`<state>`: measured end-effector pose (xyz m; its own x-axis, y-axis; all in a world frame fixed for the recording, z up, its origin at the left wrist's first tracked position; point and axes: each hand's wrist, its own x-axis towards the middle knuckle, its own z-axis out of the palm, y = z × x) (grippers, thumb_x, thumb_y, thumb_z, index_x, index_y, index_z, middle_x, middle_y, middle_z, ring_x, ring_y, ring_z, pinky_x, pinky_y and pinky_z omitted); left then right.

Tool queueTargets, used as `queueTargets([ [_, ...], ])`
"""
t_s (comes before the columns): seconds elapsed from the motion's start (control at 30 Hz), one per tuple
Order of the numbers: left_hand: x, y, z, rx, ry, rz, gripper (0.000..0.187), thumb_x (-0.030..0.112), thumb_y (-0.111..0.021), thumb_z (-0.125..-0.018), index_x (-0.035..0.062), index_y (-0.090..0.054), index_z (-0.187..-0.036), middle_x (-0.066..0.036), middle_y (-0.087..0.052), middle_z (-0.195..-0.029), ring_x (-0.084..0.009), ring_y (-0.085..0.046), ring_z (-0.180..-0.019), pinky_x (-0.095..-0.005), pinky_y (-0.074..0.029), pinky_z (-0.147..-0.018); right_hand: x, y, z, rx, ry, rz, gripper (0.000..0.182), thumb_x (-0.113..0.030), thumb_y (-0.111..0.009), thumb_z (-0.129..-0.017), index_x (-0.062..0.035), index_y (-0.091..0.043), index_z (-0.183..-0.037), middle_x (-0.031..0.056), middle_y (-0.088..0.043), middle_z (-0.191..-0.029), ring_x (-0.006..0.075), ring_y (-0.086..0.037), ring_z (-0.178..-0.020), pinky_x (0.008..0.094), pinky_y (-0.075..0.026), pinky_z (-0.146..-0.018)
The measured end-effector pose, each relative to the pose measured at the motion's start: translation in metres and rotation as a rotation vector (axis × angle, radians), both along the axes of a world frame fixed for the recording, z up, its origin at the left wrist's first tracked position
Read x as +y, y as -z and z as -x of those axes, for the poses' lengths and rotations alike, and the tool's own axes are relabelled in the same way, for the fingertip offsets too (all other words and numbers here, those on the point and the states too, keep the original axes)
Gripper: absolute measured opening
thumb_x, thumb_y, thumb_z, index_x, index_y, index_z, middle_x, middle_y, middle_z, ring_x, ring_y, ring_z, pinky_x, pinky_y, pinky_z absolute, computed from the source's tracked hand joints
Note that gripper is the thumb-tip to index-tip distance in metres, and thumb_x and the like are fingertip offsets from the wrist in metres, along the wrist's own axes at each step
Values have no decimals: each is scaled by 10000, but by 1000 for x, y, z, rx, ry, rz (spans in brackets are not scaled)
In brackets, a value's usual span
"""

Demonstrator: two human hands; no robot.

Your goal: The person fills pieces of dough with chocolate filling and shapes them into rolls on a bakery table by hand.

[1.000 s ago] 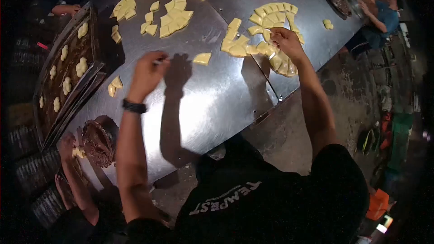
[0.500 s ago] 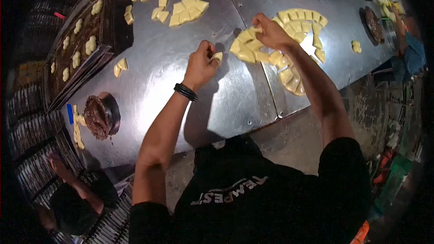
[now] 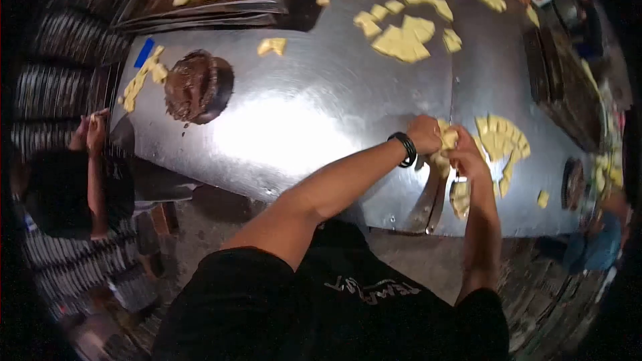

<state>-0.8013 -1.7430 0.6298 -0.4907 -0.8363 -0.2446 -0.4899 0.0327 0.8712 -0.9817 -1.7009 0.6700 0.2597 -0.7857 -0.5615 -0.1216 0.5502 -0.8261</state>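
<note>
My left hand (image 3: pixel 424 135), with a black band on its wrist, is closed at a pale yellow piece of dough (image 3: pixel 449 139). Right beside it, my right hand (image 3: pixel 469 155) pinches at the same dough, so the two hands almost meet. My fingers partly cover this dough and the pieces below it. A fan of cut dough wedges (image 3: pixel 501 139) lies on the metal table (image 3: pixel 321 87) just right of my hands. More wedges (image 3: pixel 460 199) show beneath my right forearm.
A bowl of brown filling (image 3: pixel 194 87) stands at left, near a blue scraper (image 3: pixel 144 52) and dough strips. Stacked trays (image 3: pixel 200 10) hold shaped dough. More dough (image 3: pixel 404 39) lies at the back. Dark trays (image 3: pixel 565 87) and another bowl (image 3: pixel 572 184) are right. Other people stand around.
My view has turned left. My left hand has moved right with its dough piece to meet my right hand at the dough pieces.
</note>
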Motion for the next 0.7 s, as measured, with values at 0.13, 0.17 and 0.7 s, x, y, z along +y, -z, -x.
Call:
queueTargets([
  [0.13, 6, -40, -85, 697, -141, -574, 266, 2, -688, -691, 59, -577, -926, -72, -598, -889, -148, -577, -766, -292, -496, -629, 1, -24, -53, -465, 111, 151, 562, 86, -625, -635, -93, -437, -1134, 84, -552, -1025, 166, -604, -819, 240, -476, -566],
  [0.17, 6, -57, -113, 783, -139, -566, 270, -26, -663, -716, 56, -552, -948, -75, -591, -940, -150, -580, -782, -275, -499, -633, 0, -42, -79, -526, 142, 138, 561, 80, -624, -636, -92, -435, -1136, 88, -546, -1031, 170, -597, -825, 243, -477, -570],
  [0.7, 85, -63, -380, 639, -900, 99, 218, -32, -551, -860, 20, -488, -1062, -117, -585, -1053, -151, -584, -883, -272, -487, -774, -90, -46, -243, 382, 304, 885, 187, -62, -678, -756, -40, -594, -922, 78, -621, -947, 185, -599, -844, 289, -485, -733],
])
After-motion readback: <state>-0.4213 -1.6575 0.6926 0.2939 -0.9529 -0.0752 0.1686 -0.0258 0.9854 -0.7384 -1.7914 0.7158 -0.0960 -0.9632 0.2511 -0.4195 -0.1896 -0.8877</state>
